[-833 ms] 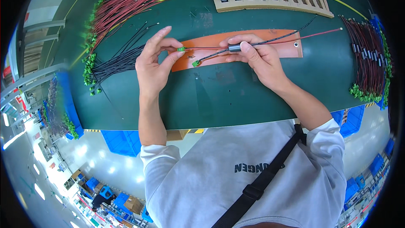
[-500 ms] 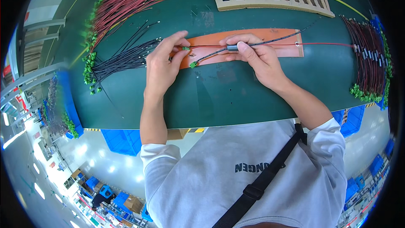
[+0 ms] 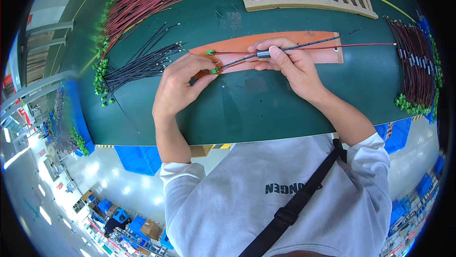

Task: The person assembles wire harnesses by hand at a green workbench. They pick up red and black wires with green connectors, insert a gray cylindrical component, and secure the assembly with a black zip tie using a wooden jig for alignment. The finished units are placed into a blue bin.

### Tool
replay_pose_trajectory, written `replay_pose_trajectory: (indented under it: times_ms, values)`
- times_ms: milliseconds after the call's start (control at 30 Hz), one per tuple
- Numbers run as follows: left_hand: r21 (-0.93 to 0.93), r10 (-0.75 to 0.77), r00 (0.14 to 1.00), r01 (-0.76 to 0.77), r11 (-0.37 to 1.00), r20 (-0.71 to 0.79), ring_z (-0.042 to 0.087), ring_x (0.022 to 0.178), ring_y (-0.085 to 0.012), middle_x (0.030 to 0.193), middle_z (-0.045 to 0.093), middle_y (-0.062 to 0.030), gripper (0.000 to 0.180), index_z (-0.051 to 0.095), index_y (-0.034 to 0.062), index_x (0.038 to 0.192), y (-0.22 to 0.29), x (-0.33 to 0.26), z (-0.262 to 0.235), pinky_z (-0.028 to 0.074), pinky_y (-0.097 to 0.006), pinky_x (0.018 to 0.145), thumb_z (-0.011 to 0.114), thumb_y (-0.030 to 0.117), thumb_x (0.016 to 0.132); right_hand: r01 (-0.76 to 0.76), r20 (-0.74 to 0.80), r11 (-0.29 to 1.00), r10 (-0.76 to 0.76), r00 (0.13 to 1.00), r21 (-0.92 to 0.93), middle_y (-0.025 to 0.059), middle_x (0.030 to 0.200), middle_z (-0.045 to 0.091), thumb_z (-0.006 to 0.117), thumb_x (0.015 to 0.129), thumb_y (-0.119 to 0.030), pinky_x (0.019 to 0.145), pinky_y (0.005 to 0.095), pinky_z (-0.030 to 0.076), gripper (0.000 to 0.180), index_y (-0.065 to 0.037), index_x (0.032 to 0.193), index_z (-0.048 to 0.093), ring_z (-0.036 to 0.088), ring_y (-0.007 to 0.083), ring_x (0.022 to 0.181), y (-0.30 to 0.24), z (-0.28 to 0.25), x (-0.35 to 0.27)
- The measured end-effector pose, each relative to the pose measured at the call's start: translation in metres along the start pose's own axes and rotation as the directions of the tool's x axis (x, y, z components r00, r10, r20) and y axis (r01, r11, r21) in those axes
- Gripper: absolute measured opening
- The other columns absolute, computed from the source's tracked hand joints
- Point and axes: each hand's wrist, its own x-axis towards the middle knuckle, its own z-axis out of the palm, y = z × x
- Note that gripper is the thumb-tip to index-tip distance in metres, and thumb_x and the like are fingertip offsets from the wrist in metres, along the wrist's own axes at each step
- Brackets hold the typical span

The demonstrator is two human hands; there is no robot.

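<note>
My right hand point(image 3: 297, 69) pinches a dark grey cylindrical core point(image 3: 263, 54) between thumb and fingers. A black wire point(image 3: 237, 61) runs through the core, its bare end reaching out to the upper right. My left hand point(image 3: 180, 83) closes thumb and fingertips on the green connector point(image 3: 213, 71) at the black wire's left end. Just above it, another green connector point(image 3: 210, 52) ends a red wire point(image 3: 356, 46), which stretches right past my right hand; whether it passes through the core is hidden by my fingers. An orange mat point(image 3: 327, 57) lies beneath.
Bundles of red wires point(image 3: 142, 3) and black wires point(image 3: 140, 62) with green connectors lie on the green table point(image 3: 285, 119) at the left. A slotted tray point(image 3: 304, 4) with rows of dark cores stands at the back. Finished-looking wire sets point(image 3: 415, 62) lie at the far right.
My left hand has let go of the red wire's green connector and moved slightly nearer me, onto the black wire's connector. My right hand with the core is nearly still. The wires' right ends shifted slightly.
</note>
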Motion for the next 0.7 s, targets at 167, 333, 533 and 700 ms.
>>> replay_pose_trajectory:
  times_ms: [167, 333, 533, 700]
  values:
    - [-0.11, -0.088, 0.988, 0.075, 0.991, -0.126, 0.069, 0.09, -0.0176, 0.1, 0.075, -0.0101, 0.021, 0.075, -0.0006, 0.101, 0.0, -0.001, -0.005, 0.056, -0.029, 0.078, 0.077, -0.006, 0.08, 0.018, 0.021, 1.0, -0.018, 1.0, 0.024, 0.0143, 0.13, 0.064, 0.042, 0.112, -0.018, 0.096, 0.0335, 0.056, 0.03, 0.002, 0.126, 0.059, 0.065, 0.0227, 0.119, 0.0, 0.0, 0.001]
    - [-0.094, -0.1, 0.987, 0.088, 0.992, -0.127, 0.069, 0.092, -0.0161, 0.1, 0.075, -0.0095, 0.033, 0.072, 0.0009, 0.113, -0.006, 0.001, 0.002, 0.056, -0.029, 0.08, 0.075, -0.009, 0.081, 0.042, 0.018, 0.999, -0.042, 0.999, -0.017, 0.0137, 0.131, 0.064, 0.042, 0.112, -0.018, 0.091, 0.0311, 0.056, 0.029, 0.001, 0.125, 0.06, 0.067, 0.0206, 0.112, 0.001, 0.0, 0.001]
    - [-0.194, -0.113, 0.988, 0.091, 0.977, -0.103, 0.069, 0.095, -0.0165, 0.101, 0.075, -0.0105, 0.055, 0.061, 0.0018, 0.132, -0.014, -0.004, 0.003, 0.056, -0.031, 0.084, 0.075, -0.011, 0.081, 0.065, 0.014, 0.997, -0.064, 0.998, -0.043, 0.0122, 0.13, 0.065, 0.043, 0.111, -0.017, 0.081, 0.0268, 0.053, 0.027, 0.0, 0.123, 0.061, 0.065, 0.0149, 0.096, 0.004, -0.001, 0.001]
    - [-0.105, -0.091, 0.987, 0.078, 0.991, -0.13, 0.07, 0.094, -0.0171, 0.102, 0.076, -0.0106, 0.055, 0.06, 0.0021, 0.13, -0.01, -0.003, 0.004, 0.056, -0.032, 0.086, 0.076, -0.01, 0.079, 0.074, 0.022, 0.994, -0.072, 0.997, -0.086, 0.011, 0.13, 0.065, 0.044, 0.111, -0.018, 0.079, 0.0245, 0.051, 0.027, -0.001, 0.122, 0.062, 0.059, 0.0104, 0.084, 0.004, -0.002, 0.002]
